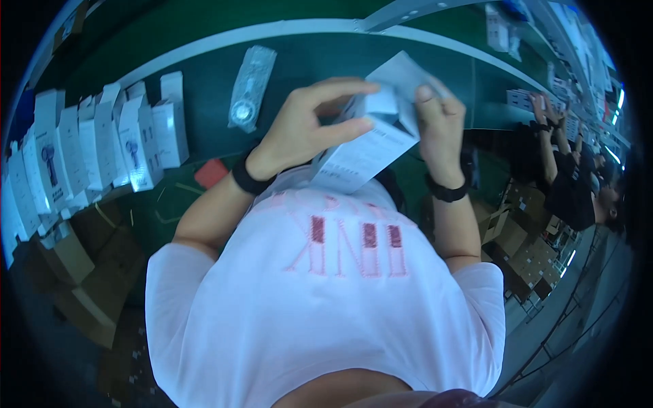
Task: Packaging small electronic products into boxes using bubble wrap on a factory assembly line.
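A white carton (367,153) with printed sides is tilted in front of my chest, its top flaps standing up. My left hand (306,122) grips it from the left, thumb on the near side and fingers over the top edge. At its right, my right hand (441,126) has thumb and fingers bent around a raised flap (401,71). The inside of the carton is mostly hidden by the flaps and my fingers. Beyond my left hand, a clear-wrapped cylindrical item (252,88) with a round end lies on the green table (313,58).
Several white cartons (139,139), some with raised flaps, stand in a row on the left. A red piece (211,174) lies near my left forearm. Brown cardboard boxes (75,272) are at the lower left. Co-workers (575,183) are at the right. A pale metal rail (272,30) crosses the far side.
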### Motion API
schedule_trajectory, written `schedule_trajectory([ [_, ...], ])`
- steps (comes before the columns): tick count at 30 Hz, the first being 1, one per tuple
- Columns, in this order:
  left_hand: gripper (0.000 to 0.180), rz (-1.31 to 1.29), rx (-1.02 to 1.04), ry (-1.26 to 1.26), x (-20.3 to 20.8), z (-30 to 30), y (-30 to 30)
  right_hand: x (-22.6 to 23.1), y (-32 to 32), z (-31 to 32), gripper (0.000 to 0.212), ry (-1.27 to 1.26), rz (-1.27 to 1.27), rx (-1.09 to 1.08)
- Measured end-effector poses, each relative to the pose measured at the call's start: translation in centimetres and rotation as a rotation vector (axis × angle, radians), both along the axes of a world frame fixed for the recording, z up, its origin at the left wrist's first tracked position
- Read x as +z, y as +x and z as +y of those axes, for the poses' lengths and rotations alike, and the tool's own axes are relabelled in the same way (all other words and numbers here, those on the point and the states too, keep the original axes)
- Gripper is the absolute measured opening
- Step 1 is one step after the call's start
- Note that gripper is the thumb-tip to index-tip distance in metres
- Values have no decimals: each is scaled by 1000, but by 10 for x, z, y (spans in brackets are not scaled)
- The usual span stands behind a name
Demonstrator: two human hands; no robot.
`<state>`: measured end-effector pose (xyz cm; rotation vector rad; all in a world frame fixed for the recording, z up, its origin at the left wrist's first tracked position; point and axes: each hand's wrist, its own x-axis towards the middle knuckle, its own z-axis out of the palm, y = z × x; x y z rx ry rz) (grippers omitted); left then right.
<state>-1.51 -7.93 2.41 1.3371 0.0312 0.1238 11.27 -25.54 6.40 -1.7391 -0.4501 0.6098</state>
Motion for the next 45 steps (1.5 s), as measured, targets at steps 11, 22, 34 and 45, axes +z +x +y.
schedule_trajectory([
  [11, 49, -25, -34, 197, -13, 19, 10, -2, 3, 8, 39, 223, -17, 364],
  [22, 55, 47, -51, -119, -25, 0, 26, 11, 17, -16, 33, -27, -58, 472],
  [34, 42, 92, -69, -237, -41, -119, 158, -15, 110, -127, 57, -94, -174, 173],
  [45, 41, 259, -101, 336, -62, -224, 249, -212, 452, -369, 66, -499, -2, -365],
])
